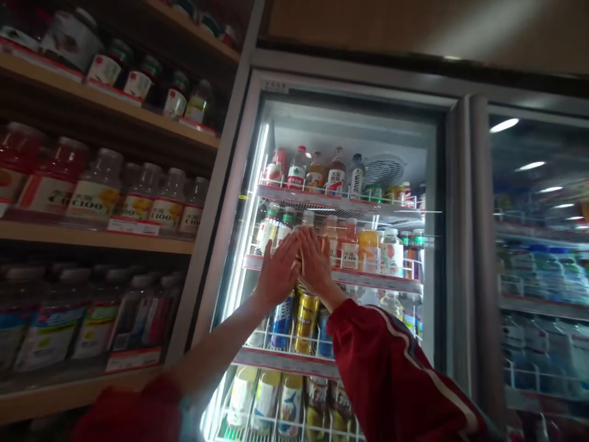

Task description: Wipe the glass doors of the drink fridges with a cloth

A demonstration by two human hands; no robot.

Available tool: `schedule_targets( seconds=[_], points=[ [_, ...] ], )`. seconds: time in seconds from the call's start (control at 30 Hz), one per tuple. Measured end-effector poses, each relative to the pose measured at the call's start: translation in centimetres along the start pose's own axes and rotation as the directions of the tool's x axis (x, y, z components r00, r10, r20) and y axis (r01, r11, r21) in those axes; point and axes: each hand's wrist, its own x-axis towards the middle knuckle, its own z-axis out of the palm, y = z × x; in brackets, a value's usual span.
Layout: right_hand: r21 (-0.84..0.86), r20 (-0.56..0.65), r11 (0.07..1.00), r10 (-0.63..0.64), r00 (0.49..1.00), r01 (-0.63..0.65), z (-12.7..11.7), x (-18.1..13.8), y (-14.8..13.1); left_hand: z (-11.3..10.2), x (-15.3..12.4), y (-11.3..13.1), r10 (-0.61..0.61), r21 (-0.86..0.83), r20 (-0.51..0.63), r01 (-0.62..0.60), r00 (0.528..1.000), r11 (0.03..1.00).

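Note:
Both my hands reach up to the second rack of a lit drinks fridge (257,123). My left hand (277,270) has its fingers stretched flat. My right hand (315,261), in a red sleeve with white stripes, is also flat and open; the two palms face each other around a clear bottle (307,220) with a pale cap. Whether they press on it is hidden. Green-capped bottles (276,224) stand to its left and orange drinks (368,245) to its right. Cans (306,319) sit on the rack below.
Wooden shelves (92,236) at left carry rows of plastic bottles and jars. Above is a fridge rack with more bottles (317,172); the lowest rack holds yellow bottles (267,399). A second fridge (538,276) stands at right behind a grey frame.

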Motion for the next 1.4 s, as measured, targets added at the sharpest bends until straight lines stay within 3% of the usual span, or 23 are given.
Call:
schedule_targets(
  seconds=[0.1, 0.17, 0.23, 0.37, 0.43, 0.5, 0.6, 0.7, 0.83, 0.93, 1.03, 1.1, 1.17, 1.23, 1.3, 1.4],
  points=[
    [0.045, 0.038, 0.997, -0.062, 0.997, 0.061, -0.9, -1.1, 0.4, 1.6, 2.5, 1.7, -0.130, -0.088, 0.041, 0.133, 0.991, 0.987],
    [0.040, 0.070, 0.990, -0.140, 0.988, 0.137, -2.1, -2.0, 2.6, 2.7, 3.1, 2.3, -0.193, -0.051, 0.025, 0.194, 0.981, 0.980],
    [-0.007, 0.067, 0.985, -0.173, 0.983, 0.174, -3.4, -2.7, 5.8, 3.6, 3.1, 2.6, -0.174, 0.046, -0.010, 0.175, 0.985, 0.984],
    [-0.140, -0.083, 0.990, 0.019, 0.996, -0.030, -5.3, -3.8, 12.2, 4.0, 2.5, 0.9, -0.043, 0.203, -0.060, 0.055, 0.997, 0.978],
    [-0.167, -0.077, 0.983, 0.062, 0.995, -0.074, -5.7, -4.3, 14.2, 3.6, 2.5, -0.7, -0.069, 0.233, -0.097, 0.090, 0.993, 0.968],
    [-0.170, -0.047, 0.983, 0.062, 0.997, -0.070, -5.9, -4.8, 15.2, 3.1, 2.7, -2.3, -0.161, 0.258, -0.179, 0.204, 0.971, 0.944],
    [-0.163, -0.023, 0.984, 0.066, 0.998, -0.069, -6.1, -5.2, 15.3, 3.3, 3.6, -3.0, -0.295, 0.274, -0.308, 0.381, 0.905, 0.883],
    [-0.148, -0.001, 0.988, 0.054, 0.999, -0.054, -6.3, -5.2, 14.9, 5.0, 4.5, -0.3, -0.325, 0.287, -0.328, 0.421, 0.887, 0.860],
    [-0.102, -0.057, 0.992, 0.064, 0.996, -0.070, -6.5, -5.3, 14.9, 7.8, 5.1, 6.4, -0.122, 0.305, -0.136, 0.159, 0.983, 0.939],
    [-0.066, -0.091, 0.995, 0.070, 0.993, -0.076, -6.6, -5.4, 15.0, 8.5, 4.8, 9.0, 0.036, 0.291, -0.013, -0.031, 0.999, 0.956],
    [-0.029, -0.098, 0.997, 0.069, 0.993, -0.072, -6.7, -5.5, 15.0, 7.2, 4.0, 7.5, 0.015, 0.328, 0.012, -0.018, 1.000, 0.944],
    [-0.017, -0.091, 0.997, 0.073, 0.993, -0.075, -6.8, -5.5, 15.0, 5.8, 3.6, 4.9, -0.143, 0.374, -0.038, 0.147, 0.989, 0.916],
    [-0.015, -0.089, 0.997, 0.075, 0.993, -0.077, -6.8, -5.5, 14.9, 4.4, 3.5, 2.3, -0.315, 0.392, -0.137, 0.344, 0.939, 0.853],
    [-0.019, -0.098, 0.997, 0.074, 0.992, -0.077, -6.8, -5.5, 15.0, 3.8, 3.9, 0.8, -0.402, 0.382, -0.195, 0.447, 0.895, 0.809],
    [-0.029, -0.109, 0.997, 0.067, 0.992, -0.070, -6.8, -5.6, 15.1, 3.9, 4.7, 0.8, -0.412, 0.366, -0.197, 0.456, 0.890, 0.811],
    [-0.056, -0.136, 0.997, 0.048, 0.990, -0.056, -6.5, -5.7, 15.3, 5.5, 6.1, 3.3, -0.304, 0.347, -0.131, 0.330, 0.944, 0.878]
  ],
)
